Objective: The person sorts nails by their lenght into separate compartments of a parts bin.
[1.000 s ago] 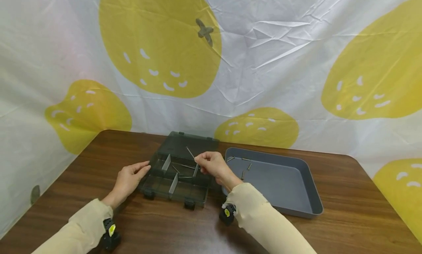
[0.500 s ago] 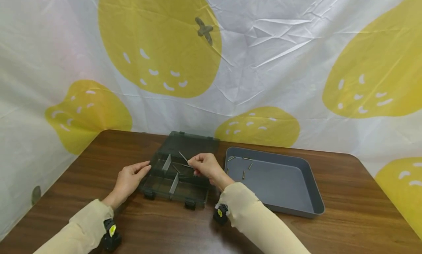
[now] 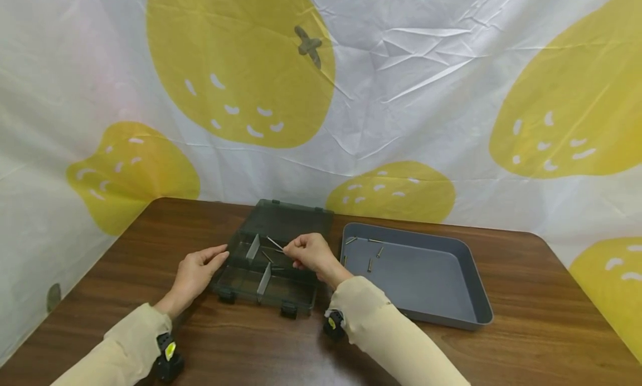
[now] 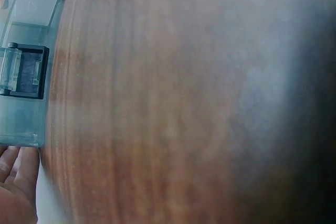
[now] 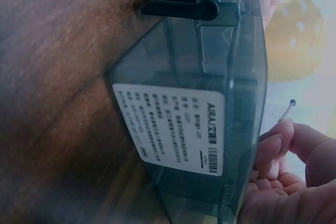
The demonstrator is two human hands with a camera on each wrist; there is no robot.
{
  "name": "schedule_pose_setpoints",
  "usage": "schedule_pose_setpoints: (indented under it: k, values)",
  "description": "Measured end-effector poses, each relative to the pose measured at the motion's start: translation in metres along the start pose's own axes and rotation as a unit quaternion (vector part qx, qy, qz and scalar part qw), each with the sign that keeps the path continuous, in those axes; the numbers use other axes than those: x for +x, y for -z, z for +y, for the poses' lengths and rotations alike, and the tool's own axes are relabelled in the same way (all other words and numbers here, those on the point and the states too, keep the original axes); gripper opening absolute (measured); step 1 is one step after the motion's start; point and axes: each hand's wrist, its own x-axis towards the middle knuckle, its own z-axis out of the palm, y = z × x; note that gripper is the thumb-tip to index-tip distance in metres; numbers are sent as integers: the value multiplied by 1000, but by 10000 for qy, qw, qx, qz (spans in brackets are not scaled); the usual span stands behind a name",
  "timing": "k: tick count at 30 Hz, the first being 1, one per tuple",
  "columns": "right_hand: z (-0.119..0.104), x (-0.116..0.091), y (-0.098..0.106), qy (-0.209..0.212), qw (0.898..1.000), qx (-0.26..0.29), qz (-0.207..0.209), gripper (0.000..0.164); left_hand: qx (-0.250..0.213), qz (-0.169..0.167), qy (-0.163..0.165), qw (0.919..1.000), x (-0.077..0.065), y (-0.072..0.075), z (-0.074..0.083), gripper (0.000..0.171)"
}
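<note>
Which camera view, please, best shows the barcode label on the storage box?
The right wrist view, where the barcode label appears large, its barcode plainly visible. The head and left wrist views show the storage box but none of the label.

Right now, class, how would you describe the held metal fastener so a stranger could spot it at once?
On the brown table, left of the grey tray, lies an open dark translucent box. Over it, the right grip pinches the thin silvery fastener, free end slanting up and left in the head view. Only this one is held; its neighbours lie in box and tray.
</note>
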Motion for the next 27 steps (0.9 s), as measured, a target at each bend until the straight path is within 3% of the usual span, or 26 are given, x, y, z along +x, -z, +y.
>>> schedule_pose_setpoints:
  k: [27]
  values:
    - [0,-1,-1,-9,9997,184,171,12,-24,-28,43,10000,-1,0,1,46]
